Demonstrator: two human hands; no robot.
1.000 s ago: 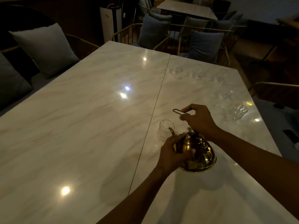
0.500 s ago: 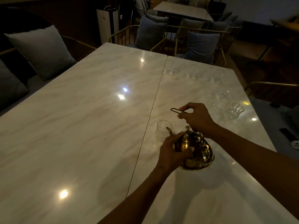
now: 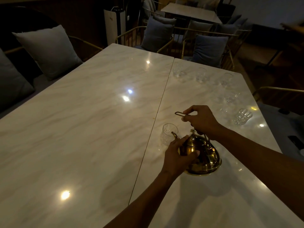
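A brass teapot (image 3: 204, 155) is seen low and just right of the frame's centre. It stands on the marble tabletop (image 3: 82, 129), close to the seam between the two slabs. Its left flank is gripped by the left hand (image 3: 178, 155). The fingers (image 3: 182, 141) are curled over the shoulder of the pot behind the spout, and the thumb is pressed against the near side of the body.

Above the pot, the right hand (image 3: 202, 120) is held over the lid. Its fingers (image 3: 190, 110) are pinched on the thin wire handle (image 3: 180, 113), whose looped end juts out to the left of the hand. The lid knob (image 3: 192, 131) is visible just beneath that hand.

A clear glass (image 3: 167, 134) is set just left of the spout, higher in the frame than the left hand. Whether spout and glass touch cannot be told in the dim light.

More glasses (image 3: 242, 116) are spread along the upper right of the tabletop, well apart from the pot. Three are in a row near the far edge, and the others lie lower, towards the right edge. A grey cushion (image 3: 47, 50) is seen at the upper left of the frame.
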